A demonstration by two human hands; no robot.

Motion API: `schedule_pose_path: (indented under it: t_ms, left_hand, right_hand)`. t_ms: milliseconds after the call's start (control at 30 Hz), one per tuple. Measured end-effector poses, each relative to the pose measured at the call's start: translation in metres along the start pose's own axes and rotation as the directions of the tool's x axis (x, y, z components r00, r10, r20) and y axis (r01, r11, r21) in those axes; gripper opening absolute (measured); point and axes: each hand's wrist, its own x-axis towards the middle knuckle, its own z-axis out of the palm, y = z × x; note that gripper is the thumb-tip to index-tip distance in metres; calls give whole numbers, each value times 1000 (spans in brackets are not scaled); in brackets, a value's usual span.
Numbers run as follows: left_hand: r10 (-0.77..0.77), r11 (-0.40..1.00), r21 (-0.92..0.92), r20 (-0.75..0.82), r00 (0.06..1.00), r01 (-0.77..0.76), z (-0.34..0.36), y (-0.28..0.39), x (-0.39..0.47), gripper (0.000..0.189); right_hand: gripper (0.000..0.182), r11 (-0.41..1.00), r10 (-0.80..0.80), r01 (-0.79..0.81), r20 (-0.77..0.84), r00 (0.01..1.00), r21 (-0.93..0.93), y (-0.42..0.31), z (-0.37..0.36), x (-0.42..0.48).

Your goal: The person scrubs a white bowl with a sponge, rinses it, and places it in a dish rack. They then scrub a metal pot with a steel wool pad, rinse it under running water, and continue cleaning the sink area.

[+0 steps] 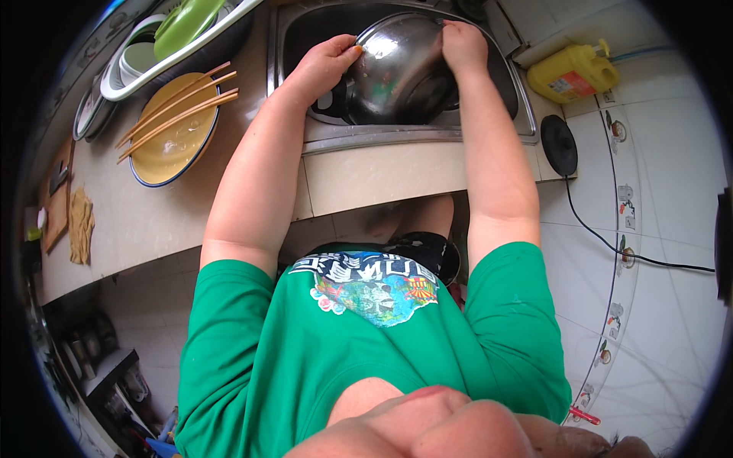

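A shiny metal pot (395, 80) is tilted on its side over the sink (389, 136), its rounded outer wall facing me. My left hand (325, 64) grips its left edge, thumb on the near side. At the upper right edge, my right hand (465, 48) is closed around the rim. A black handle (332, 103) sticks out at the pot's lower left, below my left hand. The pot's inside is turned away and hidden. Beneath it, most of the sink basin is covered from view.
Left of the sink, wooden chopsticks (182, 122) lie across a yellow bowl (172, 154). Behind stands a white dish rack (189, 48) with a green dish. A yellow jug (572, 74) and a black corded base (559, 146) are at right. A cloth (81, 226) lies far left.
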Motion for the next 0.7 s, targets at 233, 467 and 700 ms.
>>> schedule_pose_path:
  t_ms: [233, 467, 700]
  left_hand:
    - [-45, 985, -164, 31, 999, 49, -15, -26, -1, 39]
    - [-81, 977, -202, -22, 996, 75, 2, 0, 1, 48]
    - [-72, 927, -371, -18, 997, 60, 1, -22, 4, 58]
  right_hand:
    - [29, 630, -771, 769, 28, 636, -111, -126, 21, -111]
    - [20, 949, -294, 308, -173, 940, 59, -37, -1, -17]
    - [30, 639, -764, 769, 120, 634, 1, -119, 6, -122]
